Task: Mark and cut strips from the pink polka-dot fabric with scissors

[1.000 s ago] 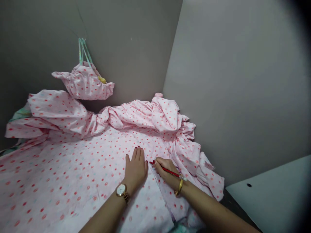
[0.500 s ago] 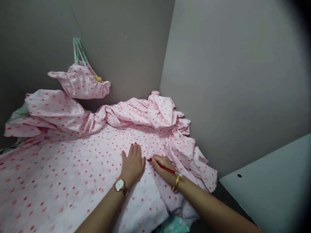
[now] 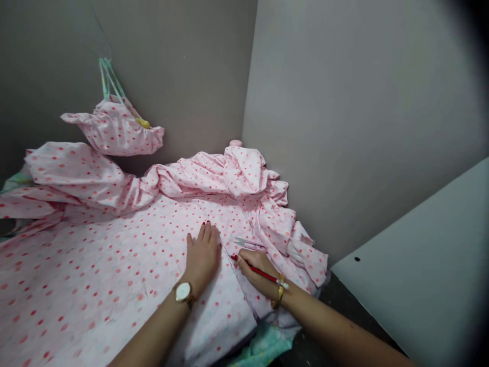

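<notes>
Pink fabric with red dots [image 3: 95, 275] is spread flat across the table. My left hand [image 3: 202, 255] lies flat on it, fingers stretched out, a gold watch on the wrist. Just to its right, my right hand [image 3: 255, 266] is closed on a red pencil [image 3: 260, 271], its tip touching the fabric beside a folded edge. A small pair of thread snips [image 3: 248, 243] lies on the cloth just beyond my right hand.
More of the dotted fabric is bunched up along the back wall [image 3: 214, 173] and down the right side. A small gathered pouch of the same cloth [image 3: 114, 132] hangs on the wall by green straps. A grey panel [image 3: 420, 265] slopes at right. Green cloth [image 3: 263, 346] peeks out below.
The view has shifted right and down. My right hand with the pencil has slid back toward me along the fold, uncovering the thread snips. My left hand stays flat on the fabric.
</notes>
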`<state>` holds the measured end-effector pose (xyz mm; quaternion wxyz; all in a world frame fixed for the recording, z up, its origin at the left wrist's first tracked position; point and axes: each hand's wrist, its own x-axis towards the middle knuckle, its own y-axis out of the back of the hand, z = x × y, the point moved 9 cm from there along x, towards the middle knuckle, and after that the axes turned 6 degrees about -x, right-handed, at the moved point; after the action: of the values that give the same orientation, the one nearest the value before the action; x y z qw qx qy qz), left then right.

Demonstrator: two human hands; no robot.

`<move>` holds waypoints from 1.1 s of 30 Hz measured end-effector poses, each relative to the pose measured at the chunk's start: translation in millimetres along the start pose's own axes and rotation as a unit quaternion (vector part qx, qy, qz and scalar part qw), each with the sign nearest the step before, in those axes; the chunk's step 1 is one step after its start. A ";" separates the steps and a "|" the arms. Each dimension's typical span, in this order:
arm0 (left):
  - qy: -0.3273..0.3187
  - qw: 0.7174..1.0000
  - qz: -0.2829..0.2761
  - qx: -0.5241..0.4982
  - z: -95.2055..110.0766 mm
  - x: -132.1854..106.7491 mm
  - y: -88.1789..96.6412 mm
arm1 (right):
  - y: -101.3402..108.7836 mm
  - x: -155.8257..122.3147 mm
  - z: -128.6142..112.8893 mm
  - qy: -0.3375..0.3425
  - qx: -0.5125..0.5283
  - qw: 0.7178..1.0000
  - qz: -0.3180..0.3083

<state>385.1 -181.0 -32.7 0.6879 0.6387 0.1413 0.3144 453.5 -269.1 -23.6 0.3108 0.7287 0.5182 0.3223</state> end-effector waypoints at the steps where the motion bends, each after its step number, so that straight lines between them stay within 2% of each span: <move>1: -0.003 1.000 -0.010 -0.002 4.3 -3.8 -1.3 | -0.1 0.0 0.0 0.002 0.001 1.000 0.001; 4: -0.005 0.999 -0.030 -0.012 14.5 -15.5 -7.6 | 0.7 0.2 0.6 0.005 0.006 1.000 0.009; 7: -0.003 1.000 -0.023 -0.015 17.9 -22.1 -9.8 | 0.0 -0.1 1.4 0.004 0.015 1.000 0.012; 17: -0.004 1.000 -0.018 -0.016 17.2 -22.4 -11.0 | -2.5 -9.2 5.1 -0.007 0.004 1.000 0.020; 27: -0.003 1.000 -0.009 -0.013 17.7 -23.2 -8.9 | 2.4 -45.3 -1.1 -0.025 0.006 1.000 -0.017; 33: -0.002 1.000 -0.001 -0.014 17.3 -24.3 -8.9 | 3.7 -70.4 4.0 -0.044 0.034 0.998 -0.014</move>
<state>379.2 -209.5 -43.9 0.6971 0.6298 0.1365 0.3142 440.7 -337.9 -33.4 0.3126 0.7452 0.5247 0.2675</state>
